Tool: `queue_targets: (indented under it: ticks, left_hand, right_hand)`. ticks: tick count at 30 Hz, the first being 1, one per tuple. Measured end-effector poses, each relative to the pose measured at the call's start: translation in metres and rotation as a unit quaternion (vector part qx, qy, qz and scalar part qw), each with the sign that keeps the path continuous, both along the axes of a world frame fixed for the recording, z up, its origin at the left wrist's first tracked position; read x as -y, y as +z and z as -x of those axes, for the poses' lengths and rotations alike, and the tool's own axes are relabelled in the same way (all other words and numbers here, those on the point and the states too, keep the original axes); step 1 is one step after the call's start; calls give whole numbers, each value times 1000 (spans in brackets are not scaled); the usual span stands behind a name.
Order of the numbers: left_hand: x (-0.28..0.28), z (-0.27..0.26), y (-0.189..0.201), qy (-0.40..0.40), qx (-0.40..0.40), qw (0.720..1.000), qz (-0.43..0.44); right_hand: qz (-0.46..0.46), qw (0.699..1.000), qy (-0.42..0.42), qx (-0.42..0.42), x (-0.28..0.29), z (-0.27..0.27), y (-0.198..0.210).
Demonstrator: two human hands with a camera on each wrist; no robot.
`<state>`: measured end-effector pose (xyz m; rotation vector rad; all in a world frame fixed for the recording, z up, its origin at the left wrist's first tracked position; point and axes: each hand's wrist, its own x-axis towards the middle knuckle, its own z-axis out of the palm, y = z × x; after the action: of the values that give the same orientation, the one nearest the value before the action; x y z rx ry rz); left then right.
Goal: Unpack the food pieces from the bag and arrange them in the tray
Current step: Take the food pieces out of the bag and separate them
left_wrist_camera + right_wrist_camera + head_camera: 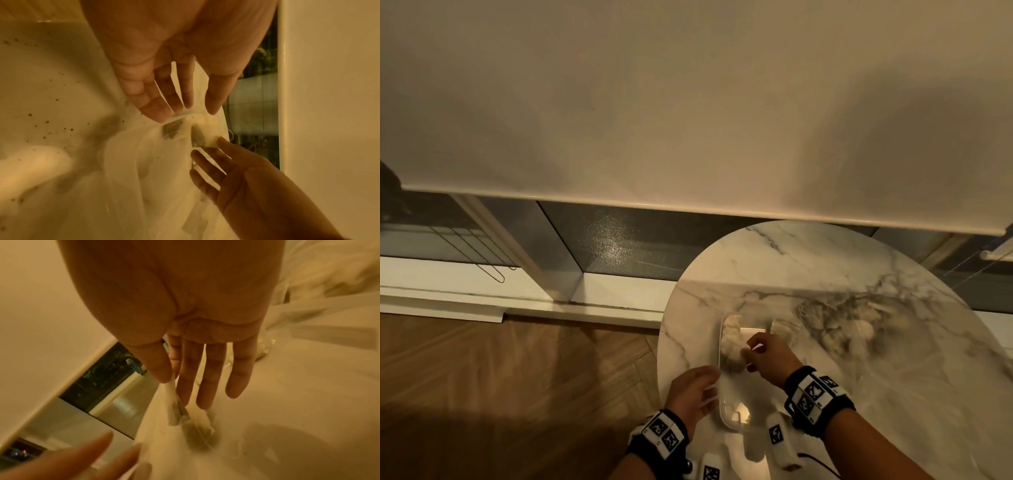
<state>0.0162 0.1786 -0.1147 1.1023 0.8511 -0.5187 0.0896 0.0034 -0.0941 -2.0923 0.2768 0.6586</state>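
A clear plastic tray (723, 413) lies on the round marble table (791, 260) with several white food pieces (732, 339) at its far end. My right hand (751, 349) hovers over those pieces. In the right wrist view its thumb and forefinger (164, 376) pinch a pale, flat food piece (174, 407) that hangs down into the tray; the other fingers are straight. My left hand (710, 387) is at the tray's near left side, fingers (160, 112) straight and touching the rim. The clear bag (849, 325) with more pieces lies to the right of the tray.
The tray sits close to the table's left edge, with wooden floor (500, 377) below. A pale roller blind (688, 102) and a dark window fill the background. Crumpled bag plastic (320, 272) spreads across the table's right half.
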Motion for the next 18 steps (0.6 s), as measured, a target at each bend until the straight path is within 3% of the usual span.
queue_targets:
  ticks: [6,18]
  left_hand:
    - [6,-5,-9,-72,51,990,-106]
    - [8,-6,-21,-101,42,984,-143]
  right_hand:
    - [58,993,93,-53,-6,-9,-22]
    - [99,991,75,-41,-13,-20,-35]
